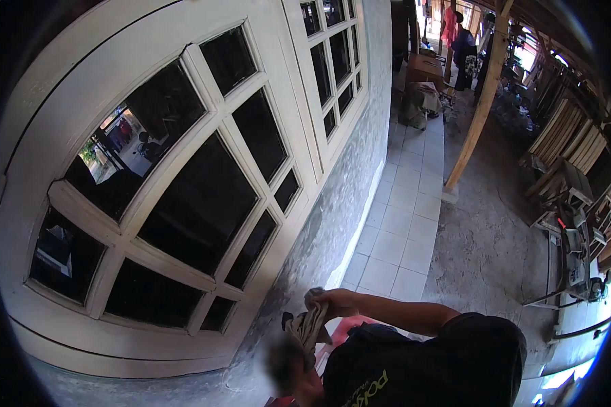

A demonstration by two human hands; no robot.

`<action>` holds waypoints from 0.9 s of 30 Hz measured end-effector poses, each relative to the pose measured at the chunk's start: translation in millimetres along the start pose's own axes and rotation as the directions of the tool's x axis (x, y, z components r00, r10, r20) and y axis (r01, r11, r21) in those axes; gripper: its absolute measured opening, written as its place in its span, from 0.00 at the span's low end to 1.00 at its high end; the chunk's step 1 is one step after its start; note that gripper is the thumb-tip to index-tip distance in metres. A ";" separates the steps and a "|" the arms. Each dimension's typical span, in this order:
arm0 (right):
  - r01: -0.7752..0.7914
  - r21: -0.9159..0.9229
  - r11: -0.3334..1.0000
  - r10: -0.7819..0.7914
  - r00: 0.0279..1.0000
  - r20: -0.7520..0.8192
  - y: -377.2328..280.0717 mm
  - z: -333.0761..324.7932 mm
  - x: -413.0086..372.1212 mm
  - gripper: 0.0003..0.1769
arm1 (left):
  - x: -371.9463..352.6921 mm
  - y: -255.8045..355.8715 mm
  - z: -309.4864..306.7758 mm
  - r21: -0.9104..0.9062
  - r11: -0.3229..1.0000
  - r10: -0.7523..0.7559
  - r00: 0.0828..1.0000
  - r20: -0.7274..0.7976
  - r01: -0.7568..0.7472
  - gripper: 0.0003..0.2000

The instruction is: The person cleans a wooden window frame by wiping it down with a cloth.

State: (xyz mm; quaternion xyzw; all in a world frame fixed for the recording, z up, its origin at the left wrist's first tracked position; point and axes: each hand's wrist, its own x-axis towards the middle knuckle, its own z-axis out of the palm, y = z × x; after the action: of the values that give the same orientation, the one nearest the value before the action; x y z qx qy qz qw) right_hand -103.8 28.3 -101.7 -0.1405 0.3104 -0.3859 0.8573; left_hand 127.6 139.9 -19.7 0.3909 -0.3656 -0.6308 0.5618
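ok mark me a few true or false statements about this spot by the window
1. A person's hand grips a cloth. True.
2. The window frame is brown. False: it is white.
3. That person wears a black shirt. True.
4. The walkway along the wall is bare soil. False: it is laid with pale tiles.

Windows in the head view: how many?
2. One large white window fills the left side. A second white window sits farther along, at top centre. More may lie beyond the frame edges.
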 end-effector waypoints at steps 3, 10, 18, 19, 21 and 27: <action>0.012 -0.214 0.977 -0.067 0.966 -0.249 -22.1 13.4 -14.3 0.23 | 5.3 9.9 14.7 -0.368 0.928 -0.059 0.998 -0.004 0.054 0.23; 0.203 -0.809 0.551 -0.583 0.788 -0.199 -42.3 25.0 -50.8 0.21 | 12.8 6.8 14.2 -0.401 0.916 -0.047 0.998 -0.043 0.026 0.23; 0.500 -0.862 -0.085 -0.943 0.239 0.231 -75.0 58.3 -80.0 0.13 | 11.0 28.5 28.4 -0.400 0.908 -0.128 0.992 0.014 0.123 0.23; 0.492 -0.857 -0.157 -0.948 0.169 0.271 -78.1 62.7 -81.7 0.14 | 11.4 34.3 35.8 -0.389 0.912 -0.133 0.991 0.021 0.131 0.23; 0.449 -0.876 -0.177 -0.954 0.141 0.265 -83.6 70.5 -90.4 0.13 | 11.3 41.0 48.0 -0.372 0.918 -0.109 0.989 0.104 0.140 0.24; 0.291 -0.832 -0.473 -0.876 -0.049 0.481 -110.4 74.4 -109.9 0.30 | 6.1 37.0 37.0 0.529 0.849 -0.052 0.992 0.111 -0.015 0.23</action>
State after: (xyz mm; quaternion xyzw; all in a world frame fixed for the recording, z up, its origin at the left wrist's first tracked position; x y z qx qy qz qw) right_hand -175.6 37.5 55.0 -0.6228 0.4813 -0.6151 -0.0458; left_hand 109.3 131.0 28.9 0.4948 -0.5545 -0.5339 0.4033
